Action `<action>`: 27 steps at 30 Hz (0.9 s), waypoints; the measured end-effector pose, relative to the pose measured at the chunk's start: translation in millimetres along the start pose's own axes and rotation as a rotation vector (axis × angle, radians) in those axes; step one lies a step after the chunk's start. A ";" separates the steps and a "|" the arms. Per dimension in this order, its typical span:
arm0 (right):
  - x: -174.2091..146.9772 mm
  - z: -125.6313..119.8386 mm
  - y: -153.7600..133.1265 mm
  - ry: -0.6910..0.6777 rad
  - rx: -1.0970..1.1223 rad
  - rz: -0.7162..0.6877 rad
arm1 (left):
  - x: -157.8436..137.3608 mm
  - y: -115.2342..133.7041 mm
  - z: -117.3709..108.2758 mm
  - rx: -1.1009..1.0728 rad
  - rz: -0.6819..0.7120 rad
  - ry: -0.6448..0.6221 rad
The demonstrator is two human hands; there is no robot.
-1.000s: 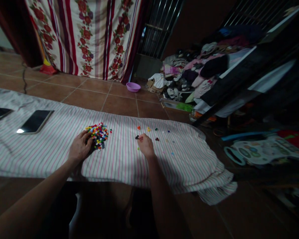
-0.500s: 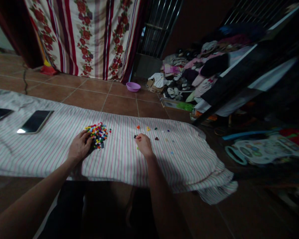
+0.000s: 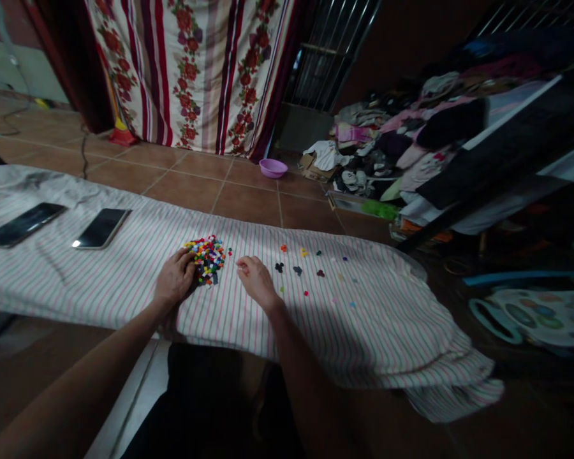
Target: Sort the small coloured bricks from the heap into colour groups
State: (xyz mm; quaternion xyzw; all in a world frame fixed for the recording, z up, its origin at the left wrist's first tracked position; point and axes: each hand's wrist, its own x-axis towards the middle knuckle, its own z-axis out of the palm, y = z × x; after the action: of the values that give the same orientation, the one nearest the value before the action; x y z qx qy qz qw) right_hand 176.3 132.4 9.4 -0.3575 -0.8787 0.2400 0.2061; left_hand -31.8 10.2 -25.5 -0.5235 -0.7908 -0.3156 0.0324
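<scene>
Leaves black blocks [image 3: 279,268] grouped; draws right hand [image 3: 257,279] back toward pile [image 3: 210,258].
Curls right fingers, cannot tell either grip's closure; rests left hand [image 3: 173,276] against pile.

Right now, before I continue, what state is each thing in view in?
Multicoloured block pile: heaped loosely
Left grip: fingers curled at the pile's left edge
Right grip: fingers bunched; whether holding anything, can't tell
Black blocks: clustered, apart from the pile
Leftmost phone: flat, screen dark
Pale-edged phone: flat, screen dark with bright glare
Striped cloth: spread, rumpled at right end
Purple basin: upright
Floral curtain: hanging
</scene>
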 end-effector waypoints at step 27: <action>11.7 23.3 -42.5 -0.123 -0.113 -0.077 | 1.3 5.7 -4.4 0.021 0.053 -0.034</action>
State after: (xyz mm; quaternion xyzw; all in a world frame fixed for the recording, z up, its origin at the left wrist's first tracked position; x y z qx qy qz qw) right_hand 133.6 107.7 17.2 -0.3190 -0.9149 0.2034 0.1405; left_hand -28.8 10.4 -18.9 -0.5492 -0.7803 -0.2975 0.0330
